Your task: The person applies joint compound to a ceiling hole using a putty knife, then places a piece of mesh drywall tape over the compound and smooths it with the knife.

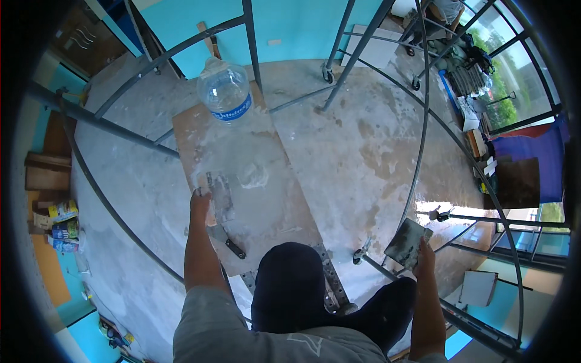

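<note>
My right hand [425,257] grips a flat, dark rectangular trowel [408,243], smeared with pale residue, out to the right of my knee. At the left edge of a long plank [284,199], my left hand [201,199] has its fingers curled; what they hold is hard to make out. Right beside it is a plaster-smeared flat tool [223,196]. A putty knife with a black handle [235,248] lies closer to me on the plank. A mound of white paste [253,175] sits mid-plank, and a clear plastic jug [224,94] stands at its far end.
Grey scaffold tubes [118,130] surround me, and the plank is raised above a stained concrete floor [357,157]. Caster wheels [328,75] show on the frames. Coloured bags [63,227] lie at the left wall. Another person [445,15] is at the far right, near piled materials [469,78].
</note>
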`<state>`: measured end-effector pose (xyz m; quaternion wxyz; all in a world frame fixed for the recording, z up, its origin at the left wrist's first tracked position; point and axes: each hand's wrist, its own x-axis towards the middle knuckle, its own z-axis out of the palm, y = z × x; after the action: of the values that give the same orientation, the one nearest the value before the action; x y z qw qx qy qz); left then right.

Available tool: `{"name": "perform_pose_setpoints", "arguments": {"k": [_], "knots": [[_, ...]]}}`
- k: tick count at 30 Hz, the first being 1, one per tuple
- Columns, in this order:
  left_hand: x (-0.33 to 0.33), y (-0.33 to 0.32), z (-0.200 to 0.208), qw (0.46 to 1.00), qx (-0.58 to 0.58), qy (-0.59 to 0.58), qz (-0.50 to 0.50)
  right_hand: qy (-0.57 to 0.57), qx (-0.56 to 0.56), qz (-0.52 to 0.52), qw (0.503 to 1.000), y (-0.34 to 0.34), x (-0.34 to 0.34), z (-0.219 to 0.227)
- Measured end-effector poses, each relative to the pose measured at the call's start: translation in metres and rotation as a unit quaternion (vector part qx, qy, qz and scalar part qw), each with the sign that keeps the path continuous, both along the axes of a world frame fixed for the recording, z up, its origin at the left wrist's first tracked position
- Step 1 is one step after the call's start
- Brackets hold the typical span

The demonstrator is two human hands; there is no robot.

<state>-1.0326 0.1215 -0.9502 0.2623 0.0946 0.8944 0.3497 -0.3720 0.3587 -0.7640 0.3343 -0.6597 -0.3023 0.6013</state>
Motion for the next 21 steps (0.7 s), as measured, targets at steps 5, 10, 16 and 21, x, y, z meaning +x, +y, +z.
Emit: {"name": "perform_pose_setpoints", "arguments": {"k": [5,10,16,21], "knots": [[-0.028,-0.003,-0.055,0.996,-0.068,0.056,-0.030,-0.033,-0.017,0.004,0.999,-0.007,-0.010,0.006],[0.003,0.066,-0.081,0.996,0.033,-0.049,-0.065,0.024,-0.014,0.018,0.999,-0.012,-0.015,0.012],[0.063,0.074,-0.064,0.920,0.211,-0.323,0.067,0.051,-0.020,0.018,0.998,-0.008,-0.024,-0.003],[0.069,0.033,-0.030,0.888,0.308,-0.336,0.059,0.065,-0.066,0.067,0.994,-0.001,-0.048,-0.004]]}}
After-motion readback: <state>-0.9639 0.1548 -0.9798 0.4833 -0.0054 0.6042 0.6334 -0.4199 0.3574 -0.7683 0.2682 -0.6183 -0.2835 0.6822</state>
